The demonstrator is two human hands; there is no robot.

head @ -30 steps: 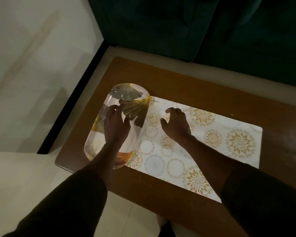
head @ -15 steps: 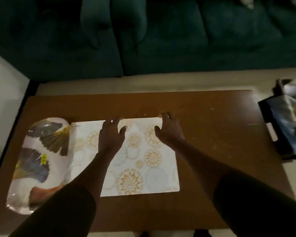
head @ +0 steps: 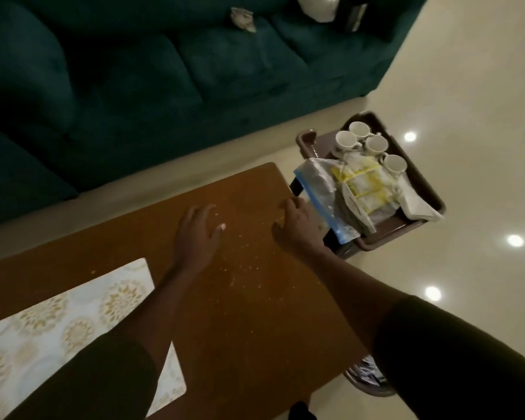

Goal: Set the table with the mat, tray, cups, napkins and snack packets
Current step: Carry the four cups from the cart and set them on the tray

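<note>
The patterned mat (head: 58, 310) lies flat on the brown table (head: 249, 298) at the lower left, partly under my left sleeve. My left hand (head: 196, 234) hovers open over bare wood, holding nothing. My right hand (head: 296, 227) reaches over the table's right edge, fingers apart, close to a clear plastic bag (head: 323, 192). That bag lies in a brown carrier tray (head: 428, 189) off the table's right end, with several white cups (head: 373, 145), yellow-printed snack packets (head: 365, 184) and a white napkin (head: 419, 204). The decorated tray is out of view.
A dark green sofa (head: 164, 71) runs along the far side of the table. Glossy pale floor (head: 467, 86) lies to the right. Crumbs speckle the tabletop. A dark round basket (head: 369, 380) sits on the floor below the table's right corner.
My view has swung right, leaving the decorated tray out of frame. Both hands have left the mat and moved right across the table toward the carrier tray.
</note>
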